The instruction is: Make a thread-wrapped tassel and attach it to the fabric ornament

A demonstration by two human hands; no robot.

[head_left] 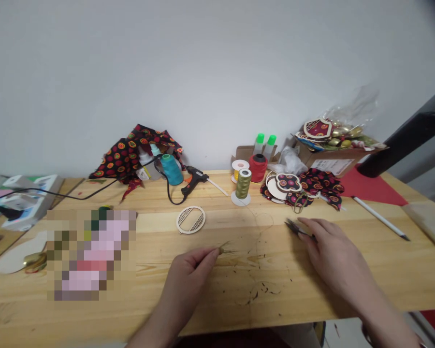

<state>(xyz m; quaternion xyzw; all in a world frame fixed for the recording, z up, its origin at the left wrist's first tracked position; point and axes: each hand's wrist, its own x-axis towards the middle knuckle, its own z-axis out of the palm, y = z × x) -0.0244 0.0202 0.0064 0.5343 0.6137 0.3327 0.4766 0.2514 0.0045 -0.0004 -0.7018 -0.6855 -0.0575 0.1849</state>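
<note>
My left hand [188, 280] is closed in a pinch on a small bunch of olive-green threads [229, 250], whose loose ends fan out to the right. To the right, my right hand [335, 256] is wrapped round small dark thread snips [295, 228]; the blade tips point left and the handles are mostly hidden under the fingers. A gap of bare tabletop separates the threads from the snips. Beyond them stands an olive-green thread spool [243, 184], a thin strand trailing from it. Dark clippings [264, 291] lie scattered between my hands.
An oval wooden lattice frame [191, 220] lies left of centre. Behind it are a glue gun [195, 180] and a teal thread cone [172, 169]. Fabric-covered wooden shapes [289, 182] and a full cardboard box [326, 162] are at the back right. A white pen [380, 217] lies at right.
</note>
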